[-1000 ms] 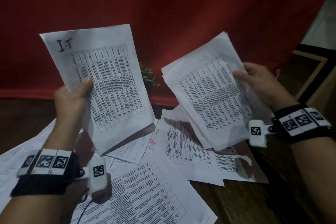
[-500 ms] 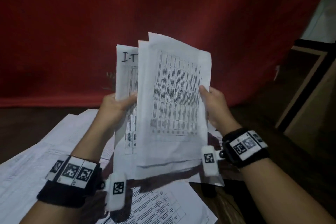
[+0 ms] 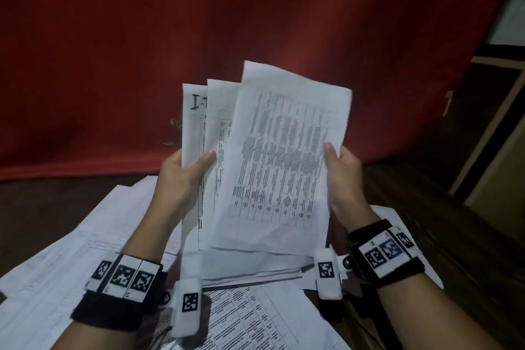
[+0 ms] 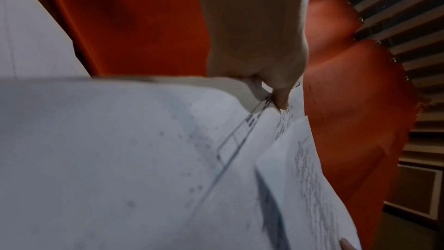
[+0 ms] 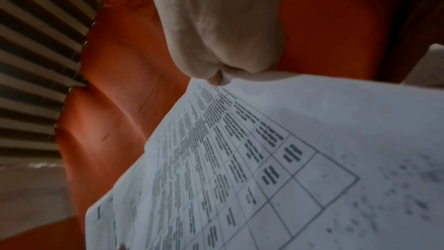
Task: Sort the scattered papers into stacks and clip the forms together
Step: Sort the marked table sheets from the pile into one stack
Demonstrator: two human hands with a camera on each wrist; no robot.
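Between both hands' fingers (image 3: 208, 157), fanned forms (image 3: 279, 167).

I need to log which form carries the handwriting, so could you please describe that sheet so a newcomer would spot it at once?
Look in front of the red cloth backdrop, at the fanned papers held up between the left hand and the right hand. The handwritten sheet is the rearmost, leftmost one, under the left thumb. Unlike its neighbours, it has a bold inked "I" near its top edge.

Black wristbands (image 3: 113, 308) (white coded tags) on bare forearms.
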